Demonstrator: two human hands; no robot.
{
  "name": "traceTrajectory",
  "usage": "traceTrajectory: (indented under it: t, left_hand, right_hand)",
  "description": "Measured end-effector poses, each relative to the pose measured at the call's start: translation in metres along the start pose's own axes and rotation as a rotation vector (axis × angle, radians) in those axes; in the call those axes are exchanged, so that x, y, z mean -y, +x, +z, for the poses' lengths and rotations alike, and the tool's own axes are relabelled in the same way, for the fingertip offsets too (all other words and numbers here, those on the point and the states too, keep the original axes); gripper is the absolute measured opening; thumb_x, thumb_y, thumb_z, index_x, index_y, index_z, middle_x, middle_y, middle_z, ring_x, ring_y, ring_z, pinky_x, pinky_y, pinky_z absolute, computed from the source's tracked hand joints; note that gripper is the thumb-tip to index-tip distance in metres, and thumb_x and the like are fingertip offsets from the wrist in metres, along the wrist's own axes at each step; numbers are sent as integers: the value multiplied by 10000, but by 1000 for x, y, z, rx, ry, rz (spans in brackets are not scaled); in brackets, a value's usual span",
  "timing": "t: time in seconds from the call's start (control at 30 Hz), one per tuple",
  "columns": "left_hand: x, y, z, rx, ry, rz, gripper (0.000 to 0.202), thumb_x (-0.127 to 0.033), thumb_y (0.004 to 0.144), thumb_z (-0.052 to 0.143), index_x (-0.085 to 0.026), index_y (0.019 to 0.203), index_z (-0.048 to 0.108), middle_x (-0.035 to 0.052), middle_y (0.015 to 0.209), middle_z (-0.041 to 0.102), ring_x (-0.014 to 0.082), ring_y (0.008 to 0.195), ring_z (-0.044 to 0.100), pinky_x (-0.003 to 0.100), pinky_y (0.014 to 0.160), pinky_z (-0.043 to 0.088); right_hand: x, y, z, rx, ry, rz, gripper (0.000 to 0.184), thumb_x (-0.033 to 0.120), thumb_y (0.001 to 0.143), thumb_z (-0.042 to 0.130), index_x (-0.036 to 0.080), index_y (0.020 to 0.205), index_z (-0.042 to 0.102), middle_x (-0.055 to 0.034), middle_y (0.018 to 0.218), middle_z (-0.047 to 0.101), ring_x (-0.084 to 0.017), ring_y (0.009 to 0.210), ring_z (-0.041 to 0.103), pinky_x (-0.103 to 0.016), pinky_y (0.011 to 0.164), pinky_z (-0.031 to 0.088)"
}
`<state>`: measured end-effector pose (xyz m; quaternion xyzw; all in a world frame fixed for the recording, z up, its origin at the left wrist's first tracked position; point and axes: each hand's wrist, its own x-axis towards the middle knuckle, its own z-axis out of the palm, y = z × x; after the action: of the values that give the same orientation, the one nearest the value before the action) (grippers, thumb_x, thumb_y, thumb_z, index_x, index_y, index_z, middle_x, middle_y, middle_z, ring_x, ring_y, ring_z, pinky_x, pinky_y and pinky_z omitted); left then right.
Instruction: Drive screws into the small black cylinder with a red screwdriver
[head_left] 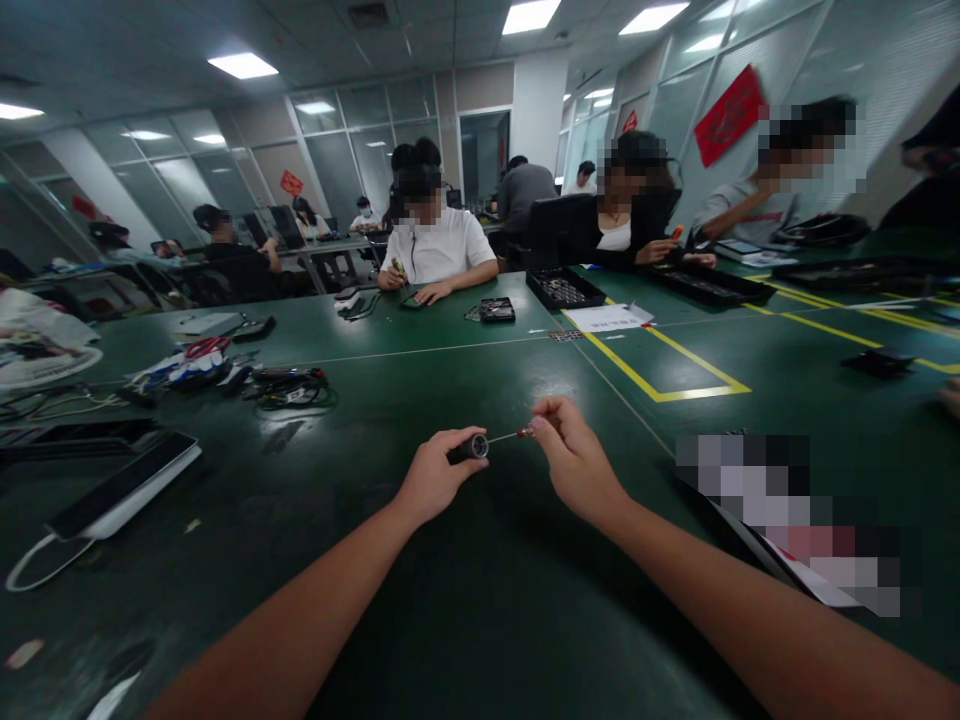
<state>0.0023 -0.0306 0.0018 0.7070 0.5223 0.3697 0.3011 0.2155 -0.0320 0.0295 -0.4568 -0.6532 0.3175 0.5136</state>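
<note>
My left hand (pixel 438 474) is closed around a short black cylinder (pixel 471 449) with a round, glassy-looking end ringed in silver, like a small flashlight. That round end faces toward me. In my right hand (pixel 574 455) is a screwdriver (pixel 522 433) with a reddish handle, pinched between thumb and fingers. Its thin metal shaft points left, and the tip reaches the cylinder's round end; whether it touches, I cannot tell. Both hands are above the green table (pixel 480 620), and most of the screwdriver's handle is hidden by my fingers.
Tangled cables (pixel 292 388) and a black-and-white slab-shaped device (pixel 127 485) lie to the left. A booklet (pixel 780 560), partly blurred, lies beside my right forearm. Across the table sit a person in white (pixel 439 245), black parts trays (pixel 564 288) and a paper sheet (pixel 607 317).
</note>
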Motion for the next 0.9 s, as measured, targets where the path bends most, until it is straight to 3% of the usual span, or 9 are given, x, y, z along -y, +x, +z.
traceTrajectory:
  t: [0.17,0.33,0.47,0.9]
  left_hand:
    - [-9,-3,-1,23,76,85,406,-173,825,758,-304,1203,687,31,1193,689,242,1153,591,442,1081,392]
    - [-10,-2,-4,-22,255,178,372,-208,856,746,-315,1206,676,18,1232,688,246,1200,571,556,1188,192]
    - [-4,0,-5,-28,250,130,379,-216,860,742,-307,1221,673,29,1232,692,255,1184,580,526,1129,306]
    - [-13,-2,-4,1,195,76,398,-216,858,745,-284,1241,664,21,1154,704,247,1066,594,439,1006,405]
  right_hand:
    - [-4,6,5,-81,197,93,264,475,917,554,215,894,596,-32,789,646,-192,738,615,-342,705,500]
    - [-17,14,5,-206,412,349,303,511,867,596,216,798,590,-12,686,590,-168,601,562,-328,593,506]
    - [-18,15,5,-251,385,295,296,518,855,613,224,823,603,-1,692,601,-164,619,560,-311,591,484]
    - [-7,7,6,-90,226,97,279,483,923,551,209,914,600,-28,780,653,-179,704,619,-346,696,498]
